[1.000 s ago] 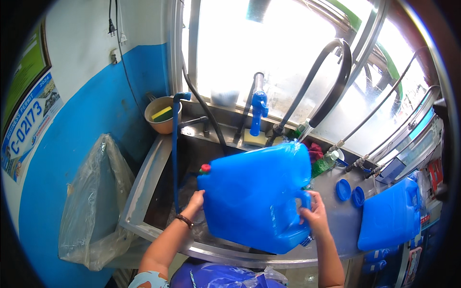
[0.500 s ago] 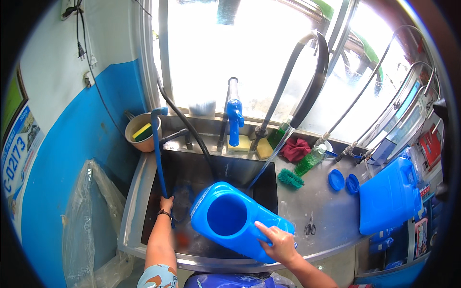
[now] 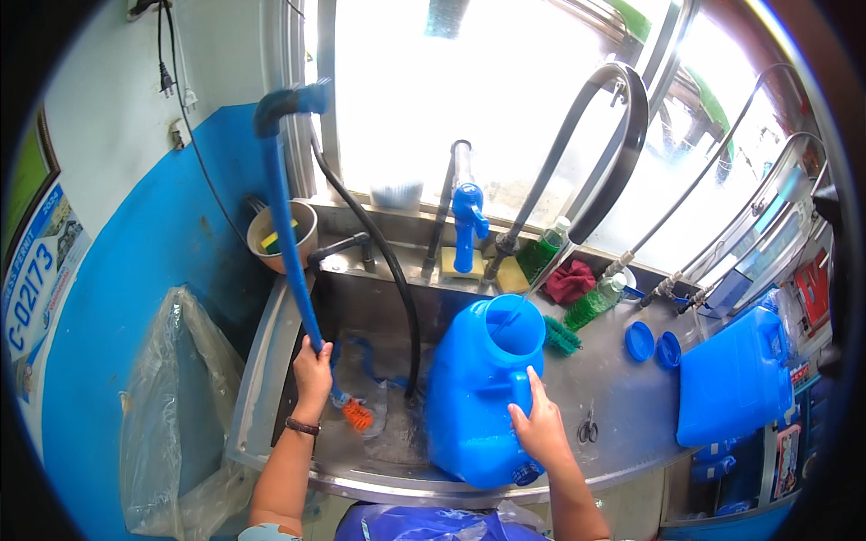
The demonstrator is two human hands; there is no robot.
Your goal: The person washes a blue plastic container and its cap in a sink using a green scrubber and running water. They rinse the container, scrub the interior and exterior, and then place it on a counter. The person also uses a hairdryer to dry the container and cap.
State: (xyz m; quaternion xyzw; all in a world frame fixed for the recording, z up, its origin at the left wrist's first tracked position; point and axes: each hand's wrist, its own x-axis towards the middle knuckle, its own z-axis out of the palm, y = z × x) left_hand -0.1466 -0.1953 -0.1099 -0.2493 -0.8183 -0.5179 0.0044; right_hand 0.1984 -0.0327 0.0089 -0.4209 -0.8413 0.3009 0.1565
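My left hand (image 3: 313, 374) grips the long blue pipe handle of a brush (image 3: 289, 239). The handle stands nearly upright, with an elbow piece at its top and orange bristles (image 3: 357, 415) at its lower end over the sink. On the right side of the sink, a large blue jug (image 3: 465, 406) stands close to upright, its round mouth facing up. The fingers of my right hand (image 3: 541, 428) wrap the jug's side handle; part of the grip is hidden. A thin stream runs from the black curved hose (image 3: 636, 122) toward the jug's mouth.
The steel sink (image 3: 271, 388) holds a dark hose (image 3: 401, 288). On the right counter lie scissors (image 3: 588, 426), a green brush (image 3: 561, 336), green bottles (image 3: 595, 305), a red cloth (image 3: 570, 281), blue caps (image 3: 640, 342) and a second blue jug (image 3: 731, 379). A blue-handled tap (image 3: 469, 216) rises behind.
The jug has turned from lying tilted to nearly upright, its mouth now under the hose. My left hand has raised the brush, and its orange bristles show more plainly.
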